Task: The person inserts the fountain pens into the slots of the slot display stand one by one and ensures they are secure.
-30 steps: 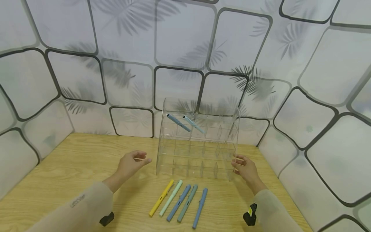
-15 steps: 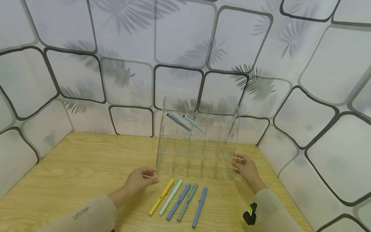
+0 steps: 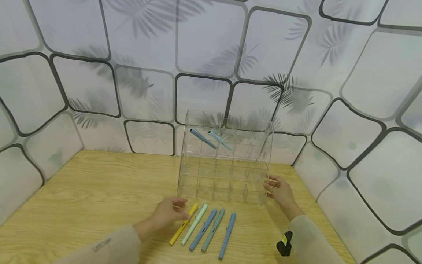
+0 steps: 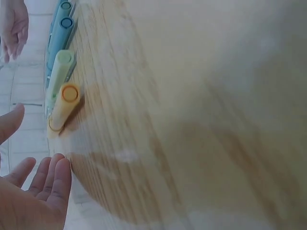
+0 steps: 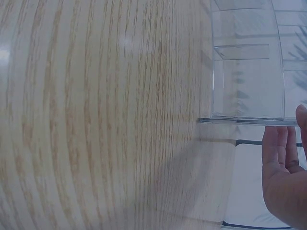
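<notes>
My left hand (image 3: 169, 212) hovers at the upper end of the yellow pen (image 3: 179, 233), its thumb over the pen in the head view. In the left wrist view its fingers (image 4: 58, 184) are extended, and a gap separates them from the yellow pen (image 4: 66, 103). To the right lie a mint-green pen (image 3: 194, 224), a blue pen (image 3: 202, 231), a grey-green pen (image 3: 213, 231) and another blue pen (image 3: 227, 236). My right hand (image 3: 280, 192) grips the right side panel of a clear tiered display rack (image 3: 224, 168), thumb on one face and fingers on the other.
On the rack's upper tier rest a dark blue pen (image 3: 203, 139) and a light blue pen (image 3: 220, 140), both slanted. The wooden table (image 3: 108, 183) runs back to a patterned wall covering (image 3: 141, 95) that encloses it on the sides.
My left hand has moved right and toward me, from left of the rack to the yellow pen. The right hand stays on the rack; the pens have not moved.
</notes>
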`<state>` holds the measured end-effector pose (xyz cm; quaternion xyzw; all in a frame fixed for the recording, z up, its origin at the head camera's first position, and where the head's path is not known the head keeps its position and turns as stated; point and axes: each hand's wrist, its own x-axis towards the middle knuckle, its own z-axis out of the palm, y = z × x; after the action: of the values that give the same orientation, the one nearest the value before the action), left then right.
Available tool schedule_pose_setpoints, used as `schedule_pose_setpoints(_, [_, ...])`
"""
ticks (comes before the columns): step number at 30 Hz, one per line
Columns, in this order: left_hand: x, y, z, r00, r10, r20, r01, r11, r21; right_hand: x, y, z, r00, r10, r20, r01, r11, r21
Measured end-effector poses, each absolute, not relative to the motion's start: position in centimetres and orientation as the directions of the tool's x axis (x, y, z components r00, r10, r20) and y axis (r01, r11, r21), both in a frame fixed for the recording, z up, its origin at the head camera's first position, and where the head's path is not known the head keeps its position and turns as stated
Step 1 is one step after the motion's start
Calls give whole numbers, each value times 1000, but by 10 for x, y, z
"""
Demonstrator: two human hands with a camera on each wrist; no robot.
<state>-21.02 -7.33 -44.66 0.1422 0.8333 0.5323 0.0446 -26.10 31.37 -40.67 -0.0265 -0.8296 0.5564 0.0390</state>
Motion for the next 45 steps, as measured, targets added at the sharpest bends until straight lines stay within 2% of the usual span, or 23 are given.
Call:
schedule_pose_setpoints(6, [-210,-66,-448,-955,293,49,170,401,900,-260,314,-406,-996,75,45,-13,387,-922])
schedule_pose_setpoints(17, [-211,-57,-448,-965,260,44,174,501,848,-260,314,-406,-996,82,46,-11,380,-925])
schedule_pose_setpoints(31, [-213,-57,-451,-969,229,94,198,494,847,-258,313,-405,-997,79,28,4,370,-929])
schedule_pose_setpoints(39, [-222,-67,-444,-971,235,-47,54,408,911,-259,313,-406,-997,71,37,-7,385,-923])
schedule_pose_setpoints(45, [-224,-77,-430,-919,339,-203,-121,248,961,-259,313,-405,-996,79,41,-8,384,-923])
